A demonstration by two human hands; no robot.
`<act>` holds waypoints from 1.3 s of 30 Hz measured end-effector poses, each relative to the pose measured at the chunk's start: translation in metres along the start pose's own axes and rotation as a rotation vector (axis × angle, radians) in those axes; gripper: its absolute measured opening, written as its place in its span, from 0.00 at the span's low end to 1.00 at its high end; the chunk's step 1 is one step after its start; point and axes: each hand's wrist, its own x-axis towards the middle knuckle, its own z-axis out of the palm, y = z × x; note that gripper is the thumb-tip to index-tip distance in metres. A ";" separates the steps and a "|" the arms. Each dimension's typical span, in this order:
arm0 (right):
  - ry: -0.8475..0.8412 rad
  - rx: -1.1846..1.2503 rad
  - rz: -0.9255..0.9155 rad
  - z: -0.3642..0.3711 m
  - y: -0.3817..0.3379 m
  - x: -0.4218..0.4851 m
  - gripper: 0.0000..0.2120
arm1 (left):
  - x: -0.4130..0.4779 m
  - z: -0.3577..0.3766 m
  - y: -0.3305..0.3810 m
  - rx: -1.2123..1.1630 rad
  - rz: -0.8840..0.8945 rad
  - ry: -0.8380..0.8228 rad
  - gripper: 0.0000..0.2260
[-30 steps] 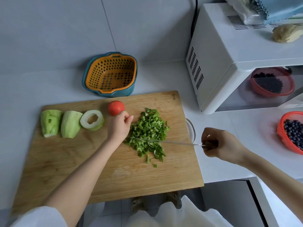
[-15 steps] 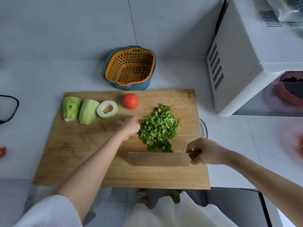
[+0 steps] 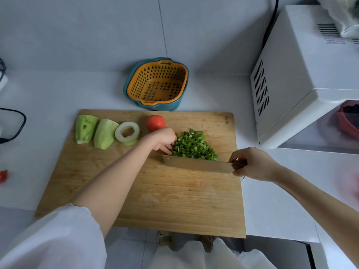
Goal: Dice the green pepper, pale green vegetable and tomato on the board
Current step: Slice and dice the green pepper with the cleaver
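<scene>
A pile of diced green pepper (image 3: 195, 146) lies on the wooden board (image 3: 155, 191). My right hand (image 3: 252, 164) grips the handle of a cleaver (image 3: 198, 165), whose tilted blade presses against the near side of the pile. My left hand (image 3: 163, 139) touches the pile's left side with its fingers bent down. A whole red tomato (image 3: 155, 122) sits just behind my left hand. Three pale green vegetable pieces lie at the board's far left: two chunks (image 3: 85, 129) (image 3: 104, 133) and a hollow ring (image 3: 127, 133).
An orange colander in a teal bowl (image 3: 157, 84) stands behind the board. A white microwave (image 3: 303, 80) fills the right side. A black cable (image 3: 13, 123) and a red scrap (image 3: 3, 175) lie at the left edge. A glass rim (image 3: 242, 178) shows under my right hand.
The cleaver turned from flat over the pepper to on edge at the pile's near side and pushed it together. My left hand moved to the pile's left side. The camera shifted left.
</scene>
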 end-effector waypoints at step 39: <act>0.338 -0.013 -0.146 -0.007 0.003 -0.044 0.13 | -0.031 -0.014 -0.048 0.150 0.324 0.535 0.10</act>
